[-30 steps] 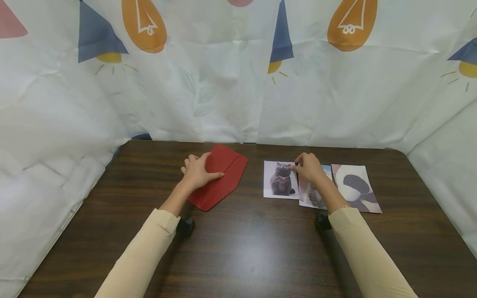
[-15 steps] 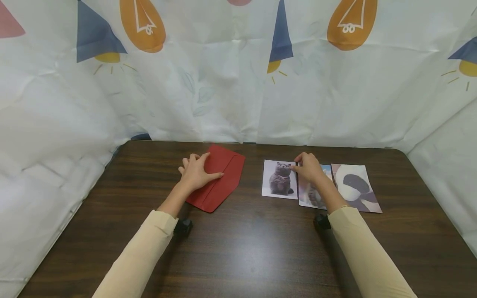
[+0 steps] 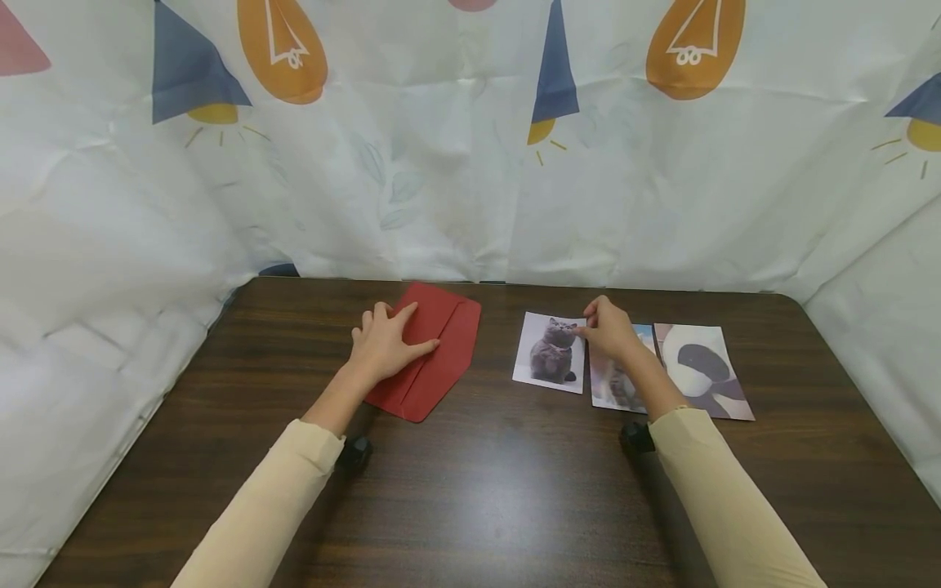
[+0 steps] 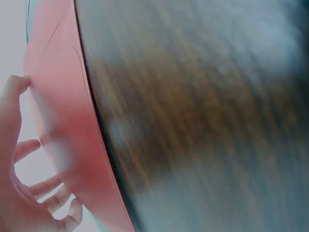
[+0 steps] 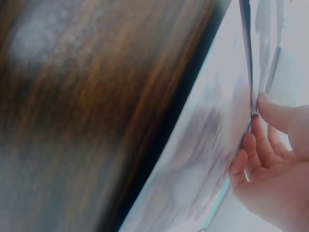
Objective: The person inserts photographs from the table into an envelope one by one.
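Observation:
My left hand (image 3: 382, 346) rests on a red envelope (image 3: 441, 359) at the left of the table, its thumb and fingers spread. In the left wrist view the fingertips touch the envelope (image 4: 72, 121). At centre right, my right hand (image 3: 616, 331) pinches the upper right edge of a photo card of a grey cat (image 3: 550, 353) between thumb and forefinger. That card lies slightly turned. Under the right hand is a second photo card (image 3: 608, 384), partly hidden by the hand and wrist. In the right wrist view the thumb and fingertips meet at a card edge.
A third photo card (image 3: 698, 367), with a white and dark shape, lies right of the second one. All lie on a dark wooden table (image 3: 470, 490). Behind it hangs a white patterned curtain (image 3: 456, 163).
The cat card has turned slightly clockwise, its lower edge swinging left. The red envelope has turned and shifted a little left with my left hand. The right hand has hardly moved.

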Tool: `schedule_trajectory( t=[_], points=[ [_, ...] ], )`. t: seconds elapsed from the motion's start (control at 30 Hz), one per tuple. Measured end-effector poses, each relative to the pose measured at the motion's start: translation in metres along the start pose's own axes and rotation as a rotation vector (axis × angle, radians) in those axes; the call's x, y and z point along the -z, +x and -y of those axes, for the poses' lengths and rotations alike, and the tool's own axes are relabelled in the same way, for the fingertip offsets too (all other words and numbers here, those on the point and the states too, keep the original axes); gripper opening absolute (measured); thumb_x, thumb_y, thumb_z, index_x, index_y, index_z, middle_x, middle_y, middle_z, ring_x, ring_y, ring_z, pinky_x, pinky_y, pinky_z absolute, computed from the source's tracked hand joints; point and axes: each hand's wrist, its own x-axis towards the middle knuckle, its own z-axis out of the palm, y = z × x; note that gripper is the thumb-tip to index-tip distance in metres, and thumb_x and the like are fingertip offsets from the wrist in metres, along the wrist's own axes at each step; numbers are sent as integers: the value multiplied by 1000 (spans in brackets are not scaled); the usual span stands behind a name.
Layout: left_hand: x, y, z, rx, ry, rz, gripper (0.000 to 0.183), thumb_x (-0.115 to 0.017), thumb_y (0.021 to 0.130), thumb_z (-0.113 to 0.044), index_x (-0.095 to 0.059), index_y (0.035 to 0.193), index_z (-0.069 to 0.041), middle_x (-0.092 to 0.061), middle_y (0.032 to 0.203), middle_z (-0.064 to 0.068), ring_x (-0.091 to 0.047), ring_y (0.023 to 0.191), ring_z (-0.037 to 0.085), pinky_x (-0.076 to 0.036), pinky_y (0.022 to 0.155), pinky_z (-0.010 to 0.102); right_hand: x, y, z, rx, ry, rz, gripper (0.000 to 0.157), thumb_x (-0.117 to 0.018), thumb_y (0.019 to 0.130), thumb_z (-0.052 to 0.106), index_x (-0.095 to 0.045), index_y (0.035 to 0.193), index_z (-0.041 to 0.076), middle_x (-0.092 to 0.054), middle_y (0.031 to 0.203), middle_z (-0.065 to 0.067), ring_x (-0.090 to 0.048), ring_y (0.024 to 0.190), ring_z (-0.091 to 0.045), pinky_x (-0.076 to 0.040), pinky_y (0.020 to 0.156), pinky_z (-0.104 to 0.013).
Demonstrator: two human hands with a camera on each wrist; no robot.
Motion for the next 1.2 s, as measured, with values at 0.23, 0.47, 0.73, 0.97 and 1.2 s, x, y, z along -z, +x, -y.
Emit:
schedule_trajectory(
  t=[0.23, 0.47, 0.73, 0.97, 1.2],
  points=[
    [5, -4, -3, -25, 81, -6, 86, -64, 98, -59, -39, 164, -10, -39, 150, 32, -43, 128, 47, -43, 93, 60, 0, 1, 0, 5, 6, -19, 34, -69, 101, 6, -59, 127, -13, -60, 93, -14, -55, 86, -26, -46, 75, -34],
    [6, -5, -3, -30, 116, -33, 86, -63, 98, -60, -39, 164, -11, -42, 148, 32, -45, 127, 46, -45, 94, 62, 1, 0, 0, 38, 30, -54, 28, -68, 101, 5, -63, 122, -12, -60, 90, -14, -53, 81, -24, -43, 69, -31],
    [7, -7, -4, -45, 147, -71, 85, -63, 98, -61, -40, 163, -11, -44, 147, 32, -47, 126, 47, -48, 92, 62, 1, -3, 2, 66, 33, -122, 21, -65, 101, 2, -65, 117, -11, -64, 90, -18, -57, 83, -30, -42, 72, -34],
    [8, -8, -6, -63, 158, -95, 85, -63, 98, -61, -41, 163, -11, -44, 147, 32, -49, 122, 46, -51, 90, 59, 1, -4, -1, 60, 65, -147, 18, -60, 103, 1, -66, 117, -9, -69, 104, -26, -63, 98, -39, -46, 75, -35],
    [10, -7, -8, -78, 158, -113, 85, -64, 98, -59, -41, 163, -10, -44, 147, 32, -49, 122, 46, -53, 90, 57, 2, -7, -1, 44, 103, -146, 20, -58, 105, 3, -65, 120, -8, -69, 115, -30, -65, 102, -41, -49, 73, -31]
  ],
)
